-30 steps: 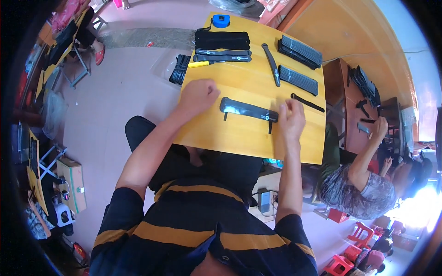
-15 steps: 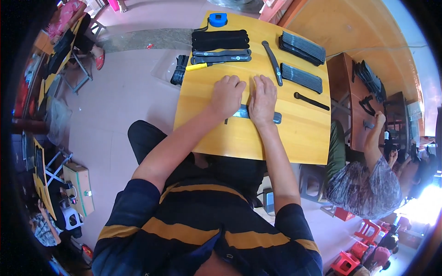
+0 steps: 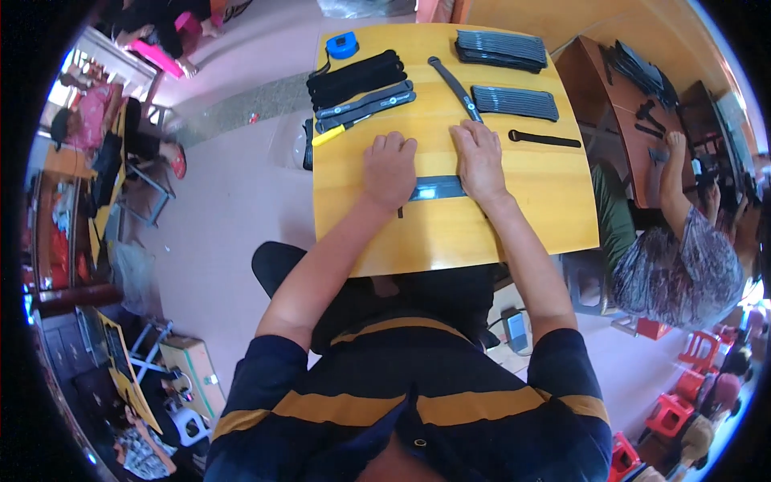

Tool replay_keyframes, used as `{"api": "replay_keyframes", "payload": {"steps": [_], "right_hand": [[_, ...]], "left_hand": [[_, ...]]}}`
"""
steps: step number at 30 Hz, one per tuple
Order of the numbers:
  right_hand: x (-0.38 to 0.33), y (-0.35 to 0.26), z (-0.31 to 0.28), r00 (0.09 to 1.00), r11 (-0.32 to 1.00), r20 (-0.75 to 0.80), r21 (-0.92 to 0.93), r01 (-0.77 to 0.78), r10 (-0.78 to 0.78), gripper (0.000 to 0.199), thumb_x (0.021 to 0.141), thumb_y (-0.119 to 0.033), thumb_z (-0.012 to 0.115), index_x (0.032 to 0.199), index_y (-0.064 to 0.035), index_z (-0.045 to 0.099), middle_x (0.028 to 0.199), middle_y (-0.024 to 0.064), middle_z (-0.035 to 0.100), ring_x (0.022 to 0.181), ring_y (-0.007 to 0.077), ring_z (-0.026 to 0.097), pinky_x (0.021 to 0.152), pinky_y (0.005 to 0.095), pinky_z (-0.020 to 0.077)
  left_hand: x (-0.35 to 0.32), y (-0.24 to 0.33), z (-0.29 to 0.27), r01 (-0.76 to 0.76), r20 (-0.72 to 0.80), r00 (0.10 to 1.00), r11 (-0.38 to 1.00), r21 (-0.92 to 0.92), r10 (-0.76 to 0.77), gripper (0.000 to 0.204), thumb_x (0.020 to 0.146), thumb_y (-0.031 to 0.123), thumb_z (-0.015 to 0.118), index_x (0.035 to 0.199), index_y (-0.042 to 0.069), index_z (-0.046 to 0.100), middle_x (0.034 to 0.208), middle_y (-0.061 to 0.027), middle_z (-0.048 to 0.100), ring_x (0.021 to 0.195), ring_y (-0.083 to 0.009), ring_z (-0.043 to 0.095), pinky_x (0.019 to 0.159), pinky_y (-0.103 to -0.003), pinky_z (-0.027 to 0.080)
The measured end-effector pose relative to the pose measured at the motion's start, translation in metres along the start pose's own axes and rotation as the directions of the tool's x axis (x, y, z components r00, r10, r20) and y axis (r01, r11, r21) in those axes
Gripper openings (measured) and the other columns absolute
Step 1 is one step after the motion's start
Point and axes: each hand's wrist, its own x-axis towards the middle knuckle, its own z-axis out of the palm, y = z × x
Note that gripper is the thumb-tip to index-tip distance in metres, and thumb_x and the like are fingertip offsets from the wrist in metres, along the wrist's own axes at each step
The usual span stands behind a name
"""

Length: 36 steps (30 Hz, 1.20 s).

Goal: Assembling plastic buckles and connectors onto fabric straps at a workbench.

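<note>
Both hands have closed inward along the yellow table [image 3: 514,233]; left hand [image 3: 389,169] and right hand [image 3: 480,161] press flat, fingers spread, gripping nothing, on the dark strap [image 3: 436,189]; it looks light and limp, best pinched at its ends.

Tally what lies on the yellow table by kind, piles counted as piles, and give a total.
Stacked piles of black straps: 3, at the far left, far right and right
Loose black straps: 5, one lying flat under both hands, the left hand and right hand
Blue tape measure: 1
Yellow-handled tool: 1
Total: 10
</note>
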Motion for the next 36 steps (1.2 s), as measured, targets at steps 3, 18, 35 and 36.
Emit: {"api": "replay_keyframes", "payload": {"steps": [3,18,35,36], "right_hand": [[-0.004,0.015,-0.001,0.998,0.998,-0.014,0.028,-0.056,0.056,0.034,0.092,-0.003,0.057,0.125,-0.0073,0.065,0.133,0.0167,0.059,0.13,0.0366,0.053,0.11,0.0605,0.0382],[-0.005,0.007,0.0,0.997,0.999,-0.061,-0.002,-0.045,0.044,0.044,0.09,-0.001,0.058,0.133,-0.0082,0.058,0.144,0.0186,0.05,0.141,0.0412,0.042,0.115,0.0657,0.0315],[-0.006,0.023,-0.019,0.986,0.963,0.005,-0.217,-0.163,0.168,0.053,0.088,-0.002,0.061,0.14,-0.0095,0.055,0.154,0.0168,0.04,0.149,0.0405,0.032,0.117,0.0724,0.0236],[-0.006,0.027,-0.024,0.987,0.961,0.003,-0.229,-0.156,0.161,0.053,0.088,-0.002,0.061,0.14,-0.0095,0.055,0.154,0.0168,0.04,0.149,0.0405,0.032,0.117,0.0724,0.0236]], "left_hand": [[-0.002,0.0,0.001,-0.014,0.02,1.0,1.0,0.008,0.014,0.012,0.088,0.012,0.057,0.096,0.011,0.066,0.1,-0.0064,0.058,0.099,-0.0284,0.057,0.082,-0.042,0.045],[0.029,0.06,0.025,-0.134,0.095,0.986,0.989,-0.061,0.14,0.02,0.089,0.014,0.059,0.107,0.009,0.066,0.106,-0.0106,0.061,0.1,-0.0318,0.059,0.083,-0.047,0.048],[0.003,-0.011,-0.032,-0.063,0.237,0.97,0.998,0.008,0.059,0.031,0.091,0.016,0.067,0.121,0.01,0.065,0.117,-0.0096,0.058,0.112,-0.0322,0.056,0.091,-0.046,0.045],[0.002,-0.012,-0.031,-0.06,0.227,0.972,0.998,-0.001,0.059,0.031,0.091,0.016,0.067,0.121,0.01,0.065,0.117,-0.0096,0.058,0.112,-0.0322,0.056,0.091,-0.046,0.045]]}}
